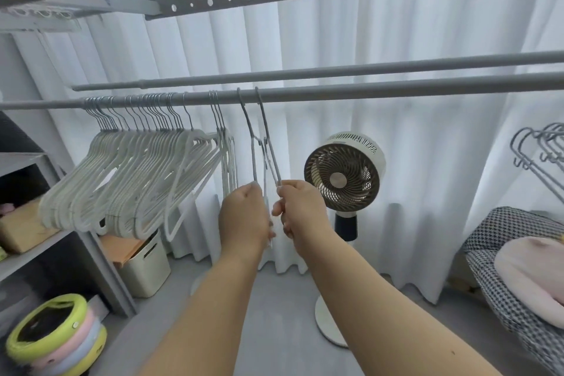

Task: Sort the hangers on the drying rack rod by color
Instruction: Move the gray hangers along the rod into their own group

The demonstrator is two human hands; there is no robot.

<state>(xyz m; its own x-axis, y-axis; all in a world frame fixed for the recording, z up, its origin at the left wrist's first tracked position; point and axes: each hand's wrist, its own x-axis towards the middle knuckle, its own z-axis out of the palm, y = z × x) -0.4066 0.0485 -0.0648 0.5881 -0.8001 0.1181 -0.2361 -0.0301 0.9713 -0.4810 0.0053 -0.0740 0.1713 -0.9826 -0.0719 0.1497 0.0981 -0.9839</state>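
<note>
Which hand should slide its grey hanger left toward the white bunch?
Probably left. The left hand grips the grey hanger nearer the white hangers on the rod. The right hand holds the other grey hanger, farther right.

Probably home laundry corner: curtains [427, 162], fan [343, 175].

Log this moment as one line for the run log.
left hand: grips grey hanger | right hand: grips second grey hanger | both hooked on grey rod | white hangers: bunched left
</note>
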